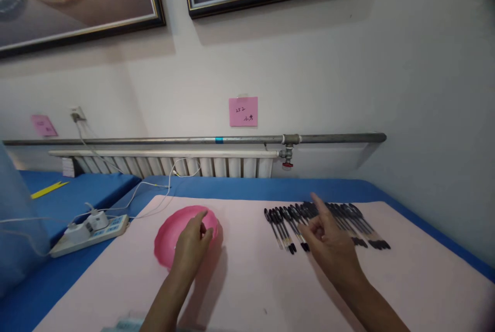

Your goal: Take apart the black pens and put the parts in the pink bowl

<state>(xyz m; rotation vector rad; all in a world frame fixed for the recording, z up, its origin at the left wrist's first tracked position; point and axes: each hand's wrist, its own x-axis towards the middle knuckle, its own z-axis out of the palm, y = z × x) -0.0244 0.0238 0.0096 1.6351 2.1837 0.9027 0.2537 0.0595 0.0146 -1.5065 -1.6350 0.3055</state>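
My left hand hovers over the right side of a pink scalloped bowl, index finger stretched out and thumb apart, the other fingers curled. Nothing shows in it. Over a row of pens is my right hand, index finger pointing away from me and the thumb spread, also with nothing visible in its grasp. The pens have clear barrels and black ends, lie side by side on the pink sheet, and are partly covered by this hand. Whether it touches any pen I cannot tell.
A white power strip with plugs and white cables lies left of the bowl on the blue table surface. Clear bluish plastic shows at the bottom edge. Behind stand a radiator and a metal pipe along the wall.
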